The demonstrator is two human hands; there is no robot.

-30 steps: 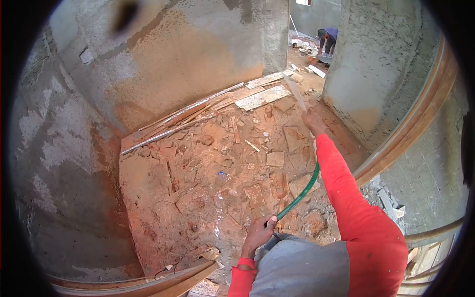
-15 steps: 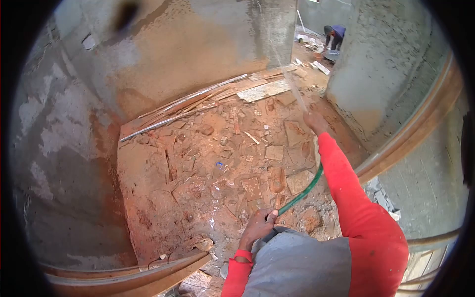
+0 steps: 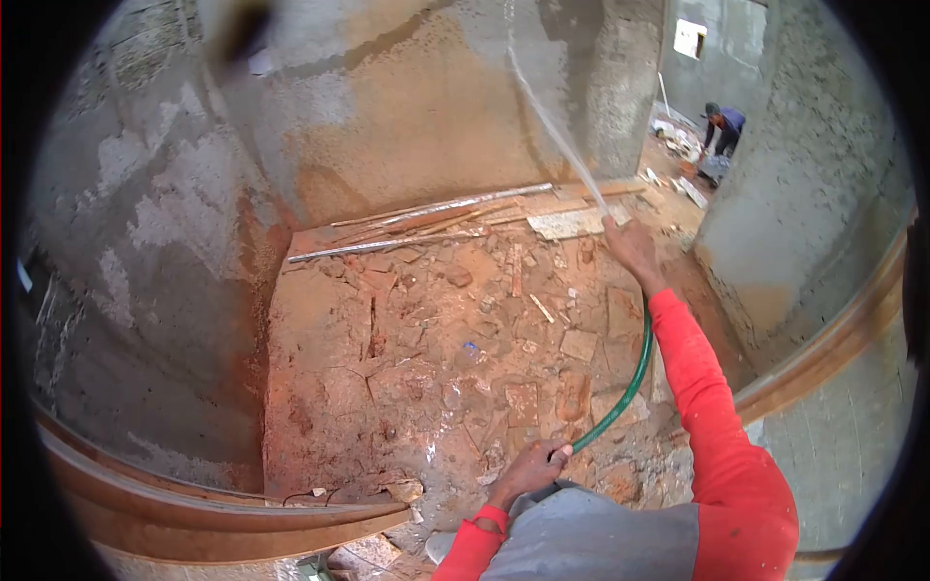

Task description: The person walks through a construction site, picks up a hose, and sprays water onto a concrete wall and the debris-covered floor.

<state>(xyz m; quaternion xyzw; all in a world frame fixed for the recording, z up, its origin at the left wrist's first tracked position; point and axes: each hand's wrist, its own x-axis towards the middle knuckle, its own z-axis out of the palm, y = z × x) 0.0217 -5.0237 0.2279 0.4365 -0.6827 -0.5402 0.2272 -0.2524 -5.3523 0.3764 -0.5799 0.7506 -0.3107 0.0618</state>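
Observation:
A green hose (image 3: 636, 380) curves between my two hands. My right hand (image 3: 632, 249), at the end of the outstretched red sleeve, is closed round its upper end, and a stream of water (image 3: 557, 133) leaves there toward the plastered wall (image 3: 417, 107). Lower down, near my waist, my left hand (image 3: 531, 469) is wrapped round the hose, with the thumb on top. Wet patches darken the wall where the water goes up.
Reddish, rubble-strewn ground (image 3: 436, 329) lies below. Boards and metal strips (image 3: 426, 213) rest along the wall's foot. Wooden frame pieces (image 3: 223, 518) flank me at lower left and right. Beyond the doorway, a person (image 3: 724, 129) bends over near debris.
The view has swung left and up, so the wall and doorway sit further right. My right hand has shifted slightly, and the water stream now leans more to the left.

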